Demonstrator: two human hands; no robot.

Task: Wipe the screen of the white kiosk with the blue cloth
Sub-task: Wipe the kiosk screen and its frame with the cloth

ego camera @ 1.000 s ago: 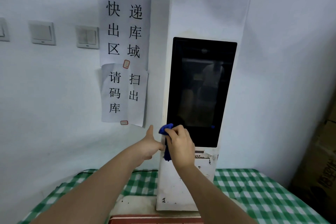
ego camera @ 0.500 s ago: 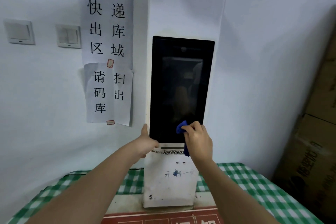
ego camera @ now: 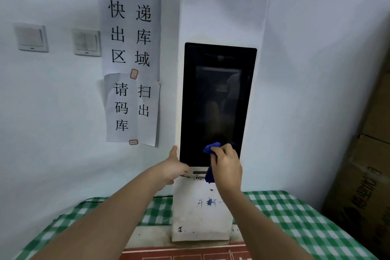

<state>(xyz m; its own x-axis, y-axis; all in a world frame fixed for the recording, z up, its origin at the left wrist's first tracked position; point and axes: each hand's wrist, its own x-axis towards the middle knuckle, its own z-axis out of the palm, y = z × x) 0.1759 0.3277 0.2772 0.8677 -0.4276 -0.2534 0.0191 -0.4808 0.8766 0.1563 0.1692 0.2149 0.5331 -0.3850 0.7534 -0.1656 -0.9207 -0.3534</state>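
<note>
The white kiosk (ego camera: 200,215) stands upright on the table against the wall, with a tall black screen (ego camera: 217,99) in its front. My right hand (ego camera: 226,167) grips the bunched blue cloth (ego camera: 211,148) and presses it on the screen's lower right part; a tail of cloth hangs below the hand. My left hand (ego camera: 174,168) holds the kiosk's left edge at the screen's bottom corner, thumb up along the side. The fingers of that hand are hidden behind the kiosk's edge.
A green checked tablecloth (ego camera: 285,217) covers the table under the kiosk. Paper signs (ego camera: 130,65) and two wall switches (ego camera: 86,42) are on the wall at the left. Cardboard boxes (ego camera: 363,186) stack at the right. A red-brown panel (ego camera: 190,253) lies at the front edge.
My right hand has carried the cloth from the kiosk's left edge rightward across the bottom of the screen. My left hand has stayed on the left edge. The camera shifted slightly.
</note>
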